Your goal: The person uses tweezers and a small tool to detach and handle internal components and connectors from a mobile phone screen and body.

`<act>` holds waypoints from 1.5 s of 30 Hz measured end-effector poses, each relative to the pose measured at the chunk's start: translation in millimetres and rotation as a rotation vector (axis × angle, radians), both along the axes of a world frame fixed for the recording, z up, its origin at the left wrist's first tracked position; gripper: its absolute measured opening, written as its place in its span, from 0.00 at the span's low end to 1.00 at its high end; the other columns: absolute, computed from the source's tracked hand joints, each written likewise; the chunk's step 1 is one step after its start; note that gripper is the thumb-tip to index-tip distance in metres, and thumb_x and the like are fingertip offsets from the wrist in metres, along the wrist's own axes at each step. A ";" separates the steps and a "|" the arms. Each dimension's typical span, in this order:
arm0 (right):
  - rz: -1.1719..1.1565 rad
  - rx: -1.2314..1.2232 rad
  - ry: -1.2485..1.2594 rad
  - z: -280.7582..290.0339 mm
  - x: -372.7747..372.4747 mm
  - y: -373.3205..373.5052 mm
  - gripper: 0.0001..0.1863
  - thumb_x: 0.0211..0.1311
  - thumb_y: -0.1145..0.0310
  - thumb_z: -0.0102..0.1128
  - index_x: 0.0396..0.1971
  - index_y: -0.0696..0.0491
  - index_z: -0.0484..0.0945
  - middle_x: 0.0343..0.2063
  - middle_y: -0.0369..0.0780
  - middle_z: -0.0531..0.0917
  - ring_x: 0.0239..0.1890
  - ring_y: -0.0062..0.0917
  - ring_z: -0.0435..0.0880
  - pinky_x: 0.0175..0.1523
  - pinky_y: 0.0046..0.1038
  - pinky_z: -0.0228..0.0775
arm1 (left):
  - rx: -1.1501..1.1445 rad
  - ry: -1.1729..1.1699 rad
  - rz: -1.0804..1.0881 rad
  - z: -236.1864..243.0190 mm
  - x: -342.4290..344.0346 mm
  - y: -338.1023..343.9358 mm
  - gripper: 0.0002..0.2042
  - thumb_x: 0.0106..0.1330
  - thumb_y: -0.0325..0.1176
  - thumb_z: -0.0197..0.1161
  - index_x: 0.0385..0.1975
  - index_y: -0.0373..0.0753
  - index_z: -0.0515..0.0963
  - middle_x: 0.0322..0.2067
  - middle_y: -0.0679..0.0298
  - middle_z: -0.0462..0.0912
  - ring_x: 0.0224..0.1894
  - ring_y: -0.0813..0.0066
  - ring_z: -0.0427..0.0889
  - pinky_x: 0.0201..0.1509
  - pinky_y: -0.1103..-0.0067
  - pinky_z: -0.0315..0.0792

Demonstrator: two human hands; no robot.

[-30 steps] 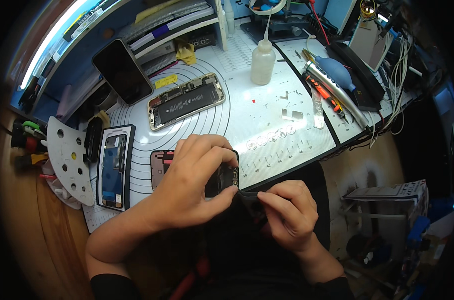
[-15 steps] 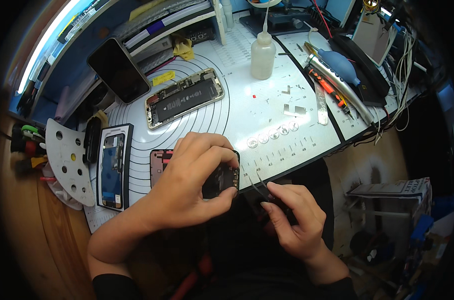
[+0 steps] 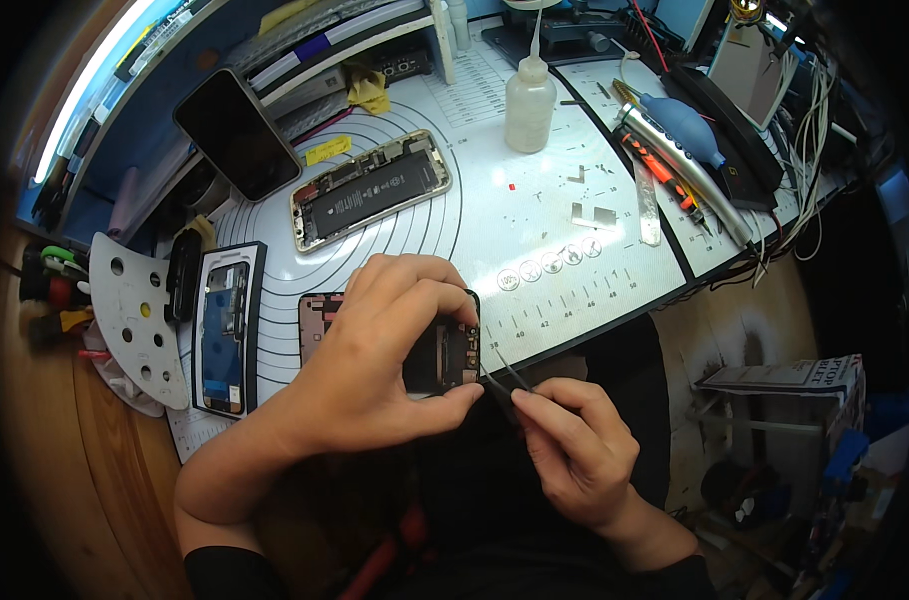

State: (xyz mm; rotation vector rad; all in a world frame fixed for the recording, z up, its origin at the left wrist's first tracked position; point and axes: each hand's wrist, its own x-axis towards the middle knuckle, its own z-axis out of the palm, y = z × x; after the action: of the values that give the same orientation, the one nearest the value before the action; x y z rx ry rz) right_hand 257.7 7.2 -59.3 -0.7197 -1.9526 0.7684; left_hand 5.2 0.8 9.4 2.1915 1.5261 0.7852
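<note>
My left hand [image 3: 360,365] grips a dark phone part with small components [image 3: 445,355] at the mat's front edge, fingers on its top edge, thumb low on the right. My right hand [image 3: 580,455] is closed on dark tweezers [image 3: 509,376], their tips beside the part's right end. Behind them lies an opened phone with an exposed battery [image 3: 375,190]. A boxed screen assembly [image 3: 225,335] lies left of my left hand. Small metal plates [image 3: 595,215] lie scattered to the right on the white mat [image 3: 555,310].
A plastic dropper bottle [image 3: 528,115] stands at back. A blue air blower [image 3: 680,130], silver pen-like tool [image 3: 675,150] and orange screwdriver [image 3: 655,170] lie right, near cables. A phone [image 3: 237,135] leans against shelving. A perforated white holder [image 3: 135,325] stands left.
My right hand first swung down and right, its tweezers opening into view, then moved back up-left, bringing the tips to the part's right end. My left hand keeps its grip, shifting slightly.
</note>
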 end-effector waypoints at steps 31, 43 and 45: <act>-0.124 -0.098 0.055 16.9 -21.1 -12.9 0.16 0.64 0.84 0.74 0.51 0.60 0.90 0.40 0.45 0.86 0.35 0.30 0.88 0.38 0.27 0.81 | 0.227 0.033 0.045 -4.1 2.5 -2.8 0.29 0.46 0.32 0.86 0.49 0.39 0.79 0.53 0.55 0.81 0.54 0.55 0.78 0.60 0.65 0.73; -0.048 -0.594 0.258 21.4 -18.0 -11.8 0.13 0.67 0.83 0.73 0.50 0.59 0.90 0.41 0.44 0.88 0.38 0.27 0.89 0.43 0.24 0.81 | 0.228 -0.030 0.041 -2.4 0.8 -2.2 0.29 0.47 0.31 0.86 0.50 0.38 0.79 0.53 0.55 0.81 0.54 0.57 0.80 0.59 0.68 0.76; -0.074 -0.437 0.216 18.4 -19.4 -10.9 0.13 0.67 0.84 0.73 0.50 0.59 0.91 0.40 0.44 0.88 0.37 0.26 0.88 0.42 0.24 0.81 | 0.224 -0.027 0.042 -3.3 1.4 -1.4 0.29 0.46 0.31 0.86 0.50 0.38 0.79 0.53 0.55 0.81 0.54 0.57 0.80 0.59 0.67 0.76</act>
State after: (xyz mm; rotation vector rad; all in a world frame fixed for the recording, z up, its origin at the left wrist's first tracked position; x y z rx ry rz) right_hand 238.3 -3.8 -40.9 -0.9180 -1.5699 1.1938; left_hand 6.6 -0.6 6.2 2.3007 1.5413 1.0401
